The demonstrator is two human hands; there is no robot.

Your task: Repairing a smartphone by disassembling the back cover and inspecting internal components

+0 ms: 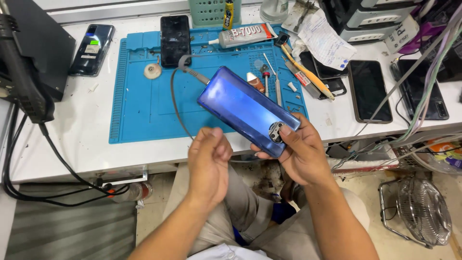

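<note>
Blue phone (248,110) back-up, gripped at its camera end by right hand (298,154), thumb on the round camera ring, rest angling up-left over the blue mat (139,96). Grey cable (177,98) plugged into far end. Left hand (208,161) just beside, loosely curled, holding nothing visible. All above the white bench (72,144).

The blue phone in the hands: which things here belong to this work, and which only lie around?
In use:
- blue phone, held by right hand
- grey cable plugged into it
- left hand, closed, beside the phone

Lying about:
- glue tube
- tweezers
- black phone on blue mat
- fan on the floor
</note>
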